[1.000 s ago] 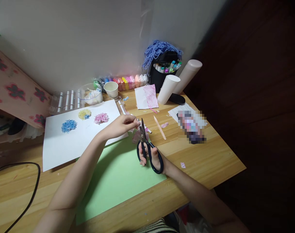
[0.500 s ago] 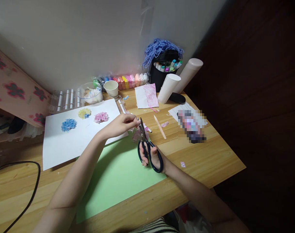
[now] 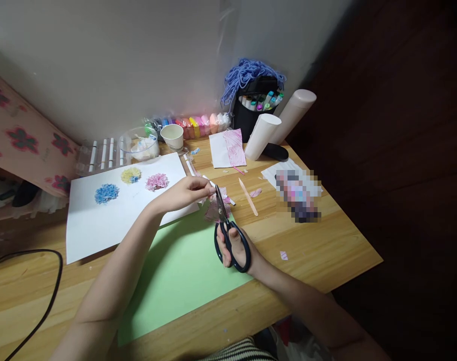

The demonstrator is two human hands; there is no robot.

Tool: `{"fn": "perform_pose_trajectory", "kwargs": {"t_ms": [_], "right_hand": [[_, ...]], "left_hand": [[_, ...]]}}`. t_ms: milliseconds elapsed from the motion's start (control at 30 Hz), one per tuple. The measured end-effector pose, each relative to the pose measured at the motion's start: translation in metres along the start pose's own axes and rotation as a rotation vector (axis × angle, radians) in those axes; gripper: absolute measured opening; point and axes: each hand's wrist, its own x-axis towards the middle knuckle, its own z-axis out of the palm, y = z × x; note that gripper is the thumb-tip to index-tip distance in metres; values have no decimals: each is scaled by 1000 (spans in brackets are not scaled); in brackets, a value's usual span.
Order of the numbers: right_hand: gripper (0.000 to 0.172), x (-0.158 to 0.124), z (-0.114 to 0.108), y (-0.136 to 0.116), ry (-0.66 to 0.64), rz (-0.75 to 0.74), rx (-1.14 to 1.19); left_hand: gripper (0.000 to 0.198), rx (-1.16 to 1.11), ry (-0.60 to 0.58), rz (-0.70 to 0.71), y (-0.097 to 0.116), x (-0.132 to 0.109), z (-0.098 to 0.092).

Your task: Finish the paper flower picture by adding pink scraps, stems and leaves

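Note:
My right hand (image 3: 234, 245) has its thumb and fingers through the loops of dark-handled scissors (image 3: 223, 213), whose blades point away from me and look nearly closed. Their tips meet the fingertips of my left hand (image 3: 194, 190), which pinches a small piece of paper, mostly hidden by the fingers. Crumpled pink paper scraps (image 3: 212, 212) lie beneath the blades. Under both hands is a green sheet (image 3: 176, 276). To the left, a white board (image 3: 96, 230) carries a blue paper cluster (image 3: 106, 194), a yellow one (image 3: 131, 175) with some blue, and a pink one (image 3: 157, 182).
A pink-scribbled paper (image 3: 234, 148), a wooden stick (image 3: 248, 196) and a blurred-out object (image 3: 298, 195) lie to the right. Behind stand a paper cup (image 3: 172, 136), a clear bowl (image 3: 139, 145), a black marker holder (image 3: 243, 120) and white cylinders (image 3: 263, 136). A black cable (image 3: 57, 281) curves at left.
The scissor handles have come closer together and the blades have closed. My right hand has dropped slightly toward me. My left hand stays nearly in place.

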Motion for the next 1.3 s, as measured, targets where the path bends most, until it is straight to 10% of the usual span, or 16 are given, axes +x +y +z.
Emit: {"fn": "perform_pose_trajectory", "kwargs": {"t_ms": [400, 733, 1300], "right_hand": [[95, -1, -13, -43, -418, 406, 519], [78, -4, -16, -55, -286, 360, 641], [77, 8, -12, -33, -162, 24, 212]], "left_hand": [[34, -88, 253, -47, -7, -4, -16], [35, -120, 323, -104, -12, -5, -23], [42, -353, 312, -95, -11, -11, -26]]}}
